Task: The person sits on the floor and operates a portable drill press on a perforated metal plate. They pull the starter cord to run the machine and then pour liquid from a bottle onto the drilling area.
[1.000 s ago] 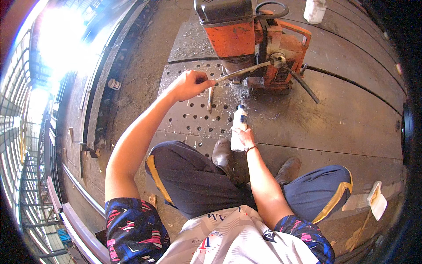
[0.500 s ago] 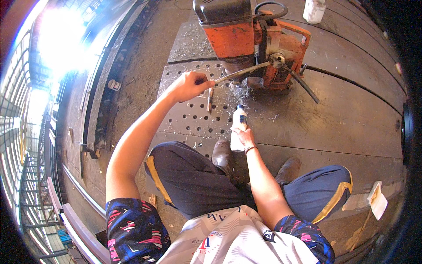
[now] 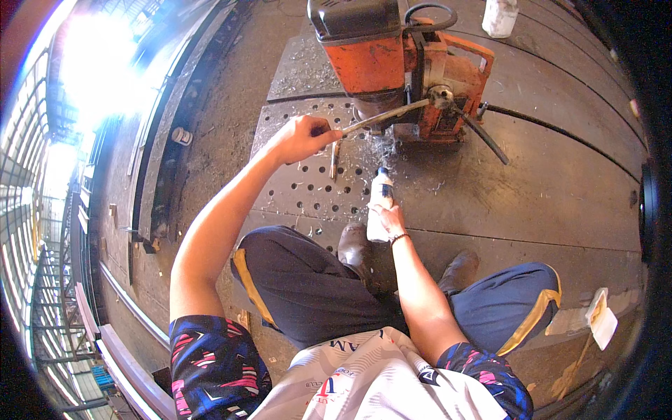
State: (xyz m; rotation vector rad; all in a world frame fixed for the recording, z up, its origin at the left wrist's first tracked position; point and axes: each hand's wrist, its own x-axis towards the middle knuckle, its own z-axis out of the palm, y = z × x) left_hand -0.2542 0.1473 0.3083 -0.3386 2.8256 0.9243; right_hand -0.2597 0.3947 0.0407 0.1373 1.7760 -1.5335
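An orange and black magnetic drill (image 3: 367, 66) stands on a steel plate (image 3: 532, 203). My left hand (image 3: 302, 138) is closed round the end of one feed handle (image 3: 385, 116), a bar that slants from the drill's hub. A second handle (image 3: 481, 134) of the hub points to the lower right. In my right hand (image 3: 389, 218) is a white squeeze bottle (image 3: 381, 189) with a dark cap, its tip directed at the drill's base. Metal shavings (image 3: 383, 148) lie between the bottle tip and the drill. The cutter itself is hidden behind the handle and shavings.
Left of the drill, a plate with rows of drilled holes (image 3: 317, 204) carries scattered chips and a thin brush-like stick (image 3: 334, 161). A black cable (image 3: 567, 140) runs right from the drill. White containers stand at the top right (image 3: 500, 18) and lie at the lower right (image 3: 602, 322).
Almost nothing differs. My left hand stays on the feed handle, and the bottle in my right hand holds its place near the drill's base.
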